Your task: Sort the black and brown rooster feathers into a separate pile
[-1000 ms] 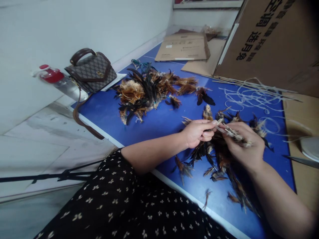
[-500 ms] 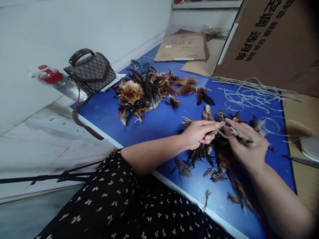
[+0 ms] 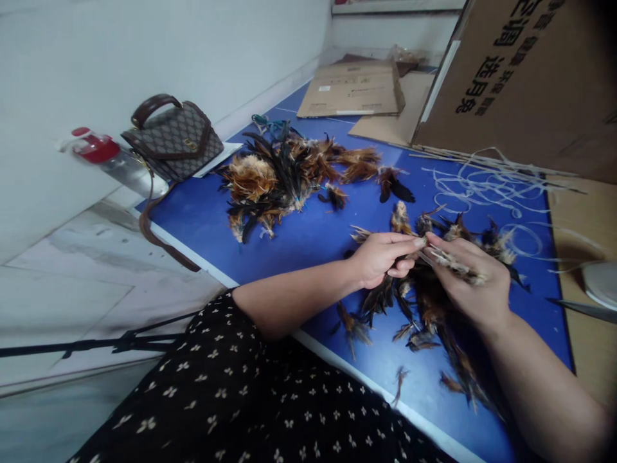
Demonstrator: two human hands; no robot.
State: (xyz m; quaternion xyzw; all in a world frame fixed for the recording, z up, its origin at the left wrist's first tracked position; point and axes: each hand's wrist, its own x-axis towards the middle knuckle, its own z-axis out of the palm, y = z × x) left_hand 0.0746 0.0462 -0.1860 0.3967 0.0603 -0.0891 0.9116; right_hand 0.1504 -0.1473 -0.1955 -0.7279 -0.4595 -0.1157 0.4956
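Observation:
My left hand (image 3: 385, 258) pinches a small bunch of feathers by the quill ends, thumb on top, dark plumes hanging below it. Close against it, my right hand (image 3: 472, 273) is closed around another bundle of feathers (image 3: 456, 263), whose pale quills show across the palm. The fingertips of both hands meet at the left bunch's quills, and a thin pale strip runs between them. Brown and black loose feathers (image 3: 434, 315) lie on the blue tabletop (image 3: 308, 270) beneath and around my hands.
A heap of feather bunches (image 3: 284, 173) lies further back. Tangled white plastic strips (image 3: 486, 183) and thin sticks lie at the right, near scissors (image 3: 585, 310) and a white round object (image 3: 601, 283). Cardboard (image 3: 520, 96) stands behind. A handbag (image 3: 176, 138) and bottle (image 3: 113, 161) sit at the left.
My right hand has moved slightly left, its fingertips now touching the quill ends in my left hand. My left hand stays nearly in place.

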